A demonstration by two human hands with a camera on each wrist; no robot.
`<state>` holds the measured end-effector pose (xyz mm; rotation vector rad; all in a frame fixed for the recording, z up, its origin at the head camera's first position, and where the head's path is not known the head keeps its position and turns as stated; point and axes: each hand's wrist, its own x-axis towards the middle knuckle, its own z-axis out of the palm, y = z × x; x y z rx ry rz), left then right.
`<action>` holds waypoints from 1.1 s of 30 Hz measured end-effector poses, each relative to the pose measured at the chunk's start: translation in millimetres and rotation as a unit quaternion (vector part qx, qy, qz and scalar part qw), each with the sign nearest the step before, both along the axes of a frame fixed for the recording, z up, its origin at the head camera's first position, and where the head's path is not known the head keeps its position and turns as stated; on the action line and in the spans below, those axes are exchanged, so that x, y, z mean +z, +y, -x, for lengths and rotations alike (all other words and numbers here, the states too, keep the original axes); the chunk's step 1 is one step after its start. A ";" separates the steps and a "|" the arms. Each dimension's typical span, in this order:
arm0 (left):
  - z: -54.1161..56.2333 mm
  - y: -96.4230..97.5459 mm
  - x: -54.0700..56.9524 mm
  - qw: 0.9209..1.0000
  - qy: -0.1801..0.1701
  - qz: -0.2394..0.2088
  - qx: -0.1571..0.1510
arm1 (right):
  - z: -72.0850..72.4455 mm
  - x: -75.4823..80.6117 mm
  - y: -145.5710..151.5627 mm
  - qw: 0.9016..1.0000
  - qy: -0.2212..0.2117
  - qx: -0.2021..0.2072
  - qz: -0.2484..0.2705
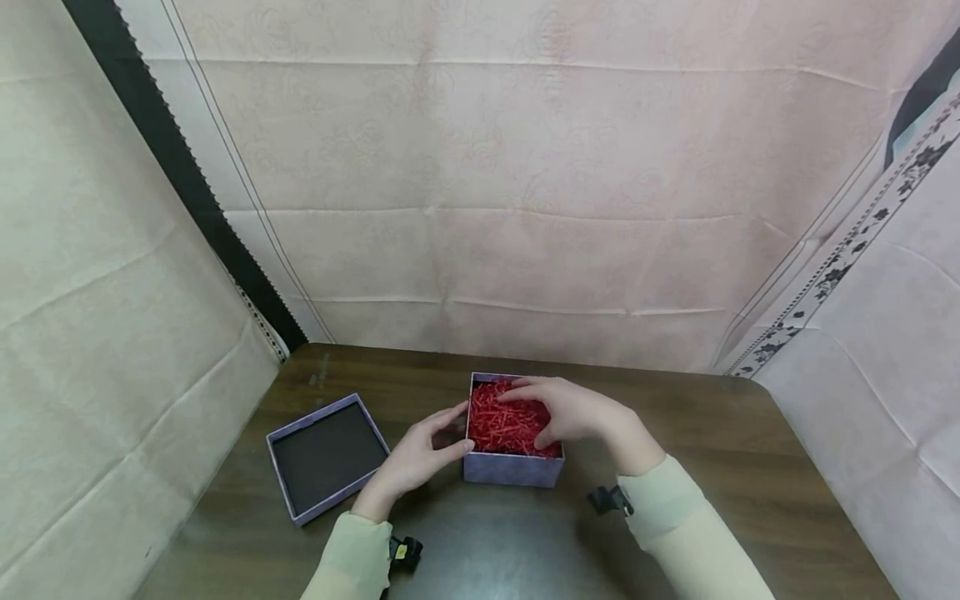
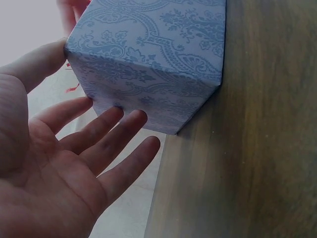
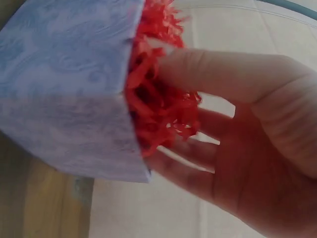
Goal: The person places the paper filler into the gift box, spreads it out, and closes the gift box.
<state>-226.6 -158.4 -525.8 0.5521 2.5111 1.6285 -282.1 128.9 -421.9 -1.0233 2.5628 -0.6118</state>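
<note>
An open lavender-blue patterned box (image 1: pixel 513 469) stands on the table, filled with red shredded paper (image 1: pixel 501 421). My left hand (image 1: pixel 415 457) is at its left side: the thumb touches the near left corner, and the extended fingers lie along the side wall. In the left wrist view the fingers of this left hand (image 2: pixel 74 153) are spread, some touching the box (image 2: pixel 148 39). My right hand (image 1: pixel 573 410) reaches over the right rim, fingers and thumb spread wide on the paper. In the right wrist view the thumb and fingers touch the shredded paper (image 3: pixel 166 114); the fingertips are partly hidden.
The box lid (image 1: pixel 326 458) lies upturned left of my left hand, dark inside with a lavender rim. A brown wooden table (image 1: pixel 675 400) carries both. Pale cloth curtains (image 1: pixel 525 167) hang behind and at both sides.
</note>
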 end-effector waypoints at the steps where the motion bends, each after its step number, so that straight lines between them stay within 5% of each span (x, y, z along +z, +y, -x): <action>1: 0.0 0.0 -0.1 1.000 0.000 0.000 0.000 | 0.9 -1.7 0.2 1.000 0.003 0.007 -0.005; 5: 0.3 0.0 -0.1 1.000 -0.003 0.001 0.003 | 4.1 -12.2 -4.9 0.999 0.023 0.021 -0.022; 17: 0.9 1.4 -0.4 1.000 -0.004 -0.004 0.001 | 15.1 -49.3 -23.5 0.994 0.102 -0.023 -0.041; 28: 0.8 0.7 0.4 1.000 -0.005 0.000 0.000 | 1.8 -14.8 -15.9 0.998 0.056 -0.007 -0.025; 33: 0.8 -0.2 -0.1 1.000 -0.002 0.000 0.000 | 1.6 -18.9 -23.8 0.997 0.071 0.025 -0.014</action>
